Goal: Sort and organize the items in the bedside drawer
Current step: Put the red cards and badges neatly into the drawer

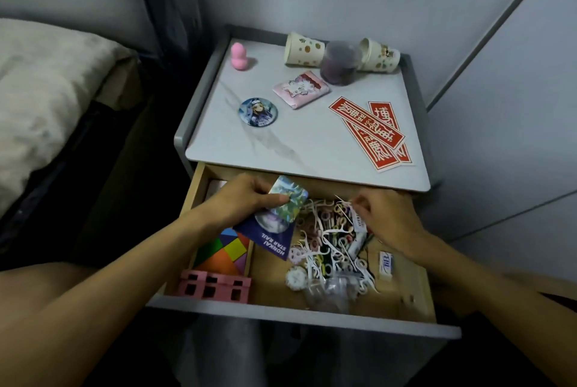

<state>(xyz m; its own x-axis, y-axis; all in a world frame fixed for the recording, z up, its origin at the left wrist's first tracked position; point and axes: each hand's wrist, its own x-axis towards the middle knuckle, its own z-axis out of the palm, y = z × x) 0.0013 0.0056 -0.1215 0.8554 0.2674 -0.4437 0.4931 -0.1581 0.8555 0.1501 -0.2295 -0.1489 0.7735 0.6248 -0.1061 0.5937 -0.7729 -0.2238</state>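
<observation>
The bedside drawer (402,300) stands pulled open below me. My left hand (246,199) grips a shiny holographic card (288,197) and a blue card packet (273,238) over the drawer's left half. My right hand (385,218) pinches a white floss pick (345,201) at the back of a tangled heap of floss picks (327,246). A coloured tangram puzzle (226,251) and a pink plastic block (215,285) lie at the drawer's left. A small round watch face (295,277), a clear plastic bag (332,291) and a white-blue packet (386,265) lie toward the front and right.
On the marble nightstand top (281,143) sit a pink sponge (240,55), a round badge (258,112), a pink pouch (301,89), two tipped paper cups (303,49), a purple jar (340,63) and red stickers (371,133). A bed (46,90) is at the left, a wall at the right.
</observation>
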